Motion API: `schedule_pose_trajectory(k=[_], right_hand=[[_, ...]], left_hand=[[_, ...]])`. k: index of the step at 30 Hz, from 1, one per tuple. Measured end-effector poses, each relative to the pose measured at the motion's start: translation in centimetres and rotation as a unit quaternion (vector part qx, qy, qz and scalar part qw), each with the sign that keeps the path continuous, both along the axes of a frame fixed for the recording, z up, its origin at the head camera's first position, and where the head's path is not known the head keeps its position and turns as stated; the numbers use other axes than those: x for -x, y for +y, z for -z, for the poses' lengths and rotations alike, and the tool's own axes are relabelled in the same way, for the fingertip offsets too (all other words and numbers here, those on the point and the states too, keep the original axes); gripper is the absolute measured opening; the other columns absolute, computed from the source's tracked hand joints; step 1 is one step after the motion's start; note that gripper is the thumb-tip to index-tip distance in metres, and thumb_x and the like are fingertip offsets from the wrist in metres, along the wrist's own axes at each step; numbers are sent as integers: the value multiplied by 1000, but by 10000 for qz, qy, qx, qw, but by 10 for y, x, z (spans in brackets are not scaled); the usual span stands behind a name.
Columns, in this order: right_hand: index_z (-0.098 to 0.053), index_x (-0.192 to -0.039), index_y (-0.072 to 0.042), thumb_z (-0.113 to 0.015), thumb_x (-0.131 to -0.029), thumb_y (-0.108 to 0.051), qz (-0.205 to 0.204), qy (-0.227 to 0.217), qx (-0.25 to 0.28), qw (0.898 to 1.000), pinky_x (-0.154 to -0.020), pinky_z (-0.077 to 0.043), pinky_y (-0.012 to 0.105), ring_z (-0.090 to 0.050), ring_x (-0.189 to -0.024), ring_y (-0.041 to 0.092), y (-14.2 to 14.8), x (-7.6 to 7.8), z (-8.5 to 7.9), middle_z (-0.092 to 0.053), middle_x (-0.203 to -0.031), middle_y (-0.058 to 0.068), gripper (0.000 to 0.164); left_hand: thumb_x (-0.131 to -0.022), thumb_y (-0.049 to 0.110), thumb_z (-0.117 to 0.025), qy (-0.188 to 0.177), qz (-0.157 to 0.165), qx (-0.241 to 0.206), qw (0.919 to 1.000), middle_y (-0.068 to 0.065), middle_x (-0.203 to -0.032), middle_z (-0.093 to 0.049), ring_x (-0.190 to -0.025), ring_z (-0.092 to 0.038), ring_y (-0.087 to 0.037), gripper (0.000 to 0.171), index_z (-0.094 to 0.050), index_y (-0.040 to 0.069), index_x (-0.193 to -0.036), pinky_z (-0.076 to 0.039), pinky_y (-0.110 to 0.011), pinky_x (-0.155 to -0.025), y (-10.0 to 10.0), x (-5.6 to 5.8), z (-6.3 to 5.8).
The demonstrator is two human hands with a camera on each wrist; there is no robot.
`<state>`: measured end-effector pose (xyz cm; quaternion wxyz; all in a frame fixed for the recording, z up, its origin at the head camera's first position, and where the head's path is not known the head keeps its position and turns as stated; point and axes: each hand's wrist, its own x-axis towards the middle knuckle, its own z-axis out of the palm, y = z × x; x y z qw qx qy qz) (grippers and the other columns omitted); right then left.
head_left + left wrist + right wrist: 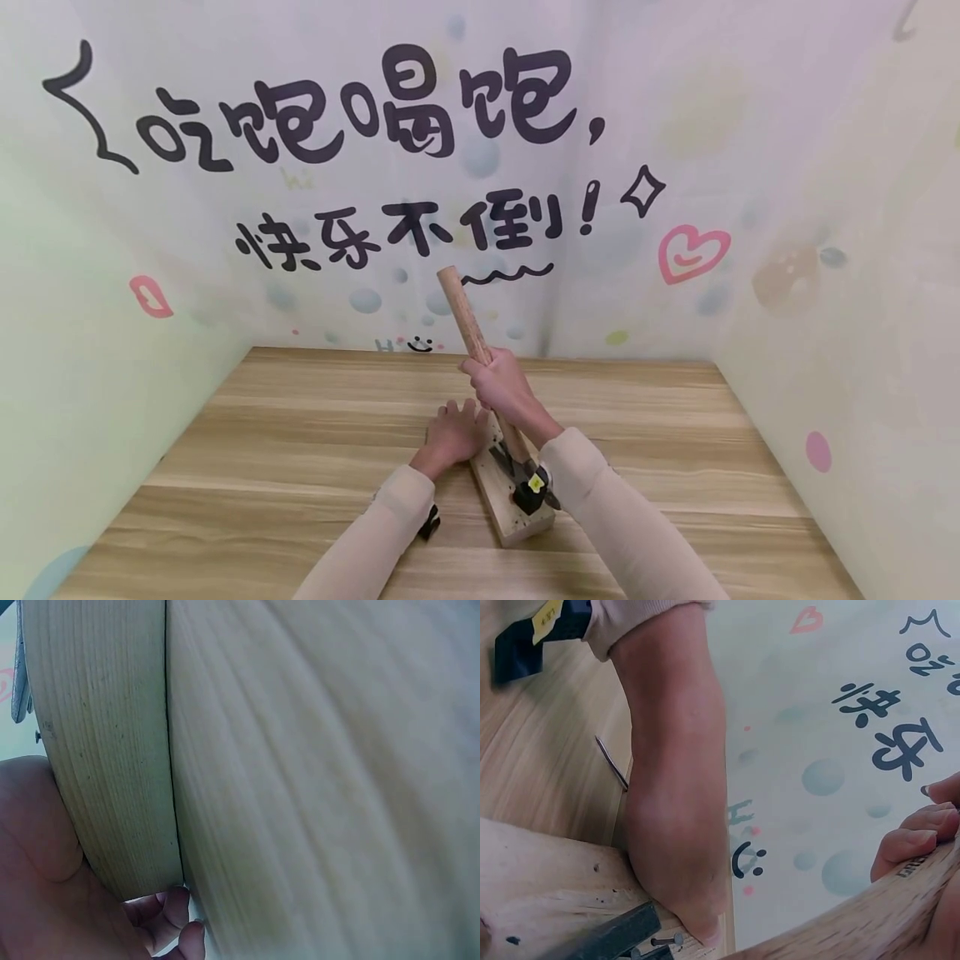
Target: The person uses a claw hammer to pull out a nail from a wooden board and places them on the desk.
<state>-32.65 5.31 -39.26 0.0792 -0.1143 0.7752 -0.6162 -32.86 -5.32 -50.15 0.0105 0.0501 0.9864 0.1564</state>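
A pale wooden block (491, 492) lies lengthwise on the table, with small holes in its top. My left hand (456, 432) holds its far end, palm along the side and fingers bent round the end in the left wrist view. My right hand (502, 385) grips the wooden handle of a hammer (465, 317), which slopes up and away over the block. Low over the block is the dark hammer head (611, 934), partly hidden in the head view. Beside it a nail (667, 942) shows at the block's top in the right wrist view.
Another thin metal piece, seemingly a nail (613, 763), shows beside the left wrist. The wood-grain table (300, 417) is bounded by printed cloth walls (637, 317) at the back and both sides. Dark wrist cameras (529, 493) sit at both cuffs.
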Motion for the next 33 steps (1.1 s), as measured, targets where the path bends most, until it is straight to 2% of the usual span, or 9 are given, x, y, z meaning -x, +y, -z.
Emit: schedule_pose_trajectory(k=[8, 16, 21, 27, 33], right_hand=[[-54, -80, -7, -56, -87, -23, 33, 27, 96, 9999, -36, -34, 23, -40, -40, 10, 0, 0, 1, -43, -53, -2, 18], [-51, -75, -10, -57, -86, -26, -21, 94, 106, 9999, -37, -34, 23, -40, -41, 10, 2, -1, 2, -42, -52, -3, 20], [-53, -80, -6, -57, -87, -28, -73, 126, 115, 9998, -38, -34, 24, -39, -40, 11, 5, -1, 3, -41, -51, -3, 23], [-56, -81, -8, -58, -87, -30, -46, 288, 205, 9994, -38, -32, 25, -37, -41, 11, 10, -6, 3, -39, -49, -4, 23], [-57, -82, -9, -57, -88, -31, -98, 399, 407, 9983, -39, -30, 25, -35, -42, 11, 16, -12, 3, -38, -50, -5, 23]], left_hand=[[-100, 41, -28, -124, 53, 83, 9999, -25, -108, -53, -95, -52, -39, 48, -49, 5, -123, -45, -54, -71, 0, 0, -2], [-100, 40, -28, -183, 134, 170, 9996, -25, -112, -52, -97, -52, -39, 49, -47, 4, -128, -45, -54, -73, 0, 1, -3], [-100, 40, -26, -200, 115, 99, 9997, -26, -113, -51, -98, -52, -39, 51, -46, 4, -129, -44, -55, -75, 1, 0, -3], [-100, 42, -24, -230, 64, 3, 9997, -26, -115, -51, -101, -51, -40, 52, -46, 4, -130, -44, -54, -78, 1, 0, -4], [-100, 42, -26, -216, 51, 8, 9998, -24, -107, -51, -93, -53, -37, 50, -48, 4, -124, -45, -50, -72, 1, 0, -4]])
